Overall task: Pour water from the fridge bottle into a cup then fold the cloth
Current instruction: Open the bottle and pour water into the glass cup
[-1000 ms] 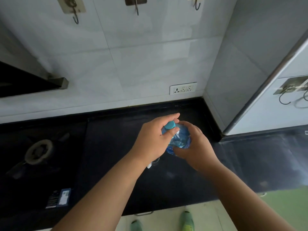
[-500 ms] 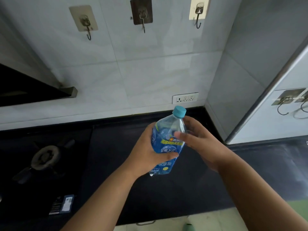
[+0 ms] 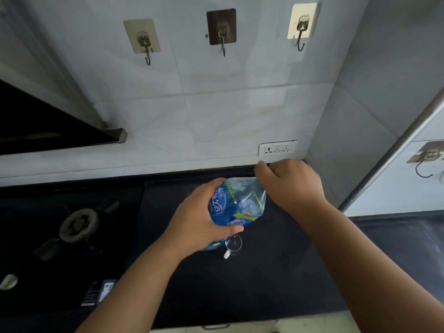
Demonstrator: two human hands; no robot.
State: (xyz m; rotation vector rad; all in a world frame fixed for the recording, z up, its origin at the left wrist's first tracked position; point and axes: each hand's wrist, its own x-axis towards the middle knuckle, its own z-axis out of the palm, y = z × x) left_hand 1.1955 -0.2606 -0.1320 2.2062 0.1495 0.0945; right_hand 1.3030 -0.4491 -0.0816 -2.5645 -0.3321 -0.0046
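My left hand [image 3: 204,219] grips the middle of a clear plastic water bottle with a blue label [image 3: 236,203], held above the black counter [image 3: 240,284]. My right hand [image 3: 290,183] is curled over the bottle's top end, covering the cap. A small clear glass cup [image 3: 234,245] stands on the counter just below the bottle, partly hidden by it and by my left fingers. No cloth is in view.
A gas burner [image 3: 79,224] sits on the hob at the left. A wall socket [image 3: 277,148] lies behind my right hand. Three hooks [image 3: 222,30] hang on the tiled wall. A grey side wall [image 3: 348,140] closes the corner at the right.
The bottle was lifted off the counter by my left hand. My right hand moved from the bottle's side up onto its cap. The view tilted upward.
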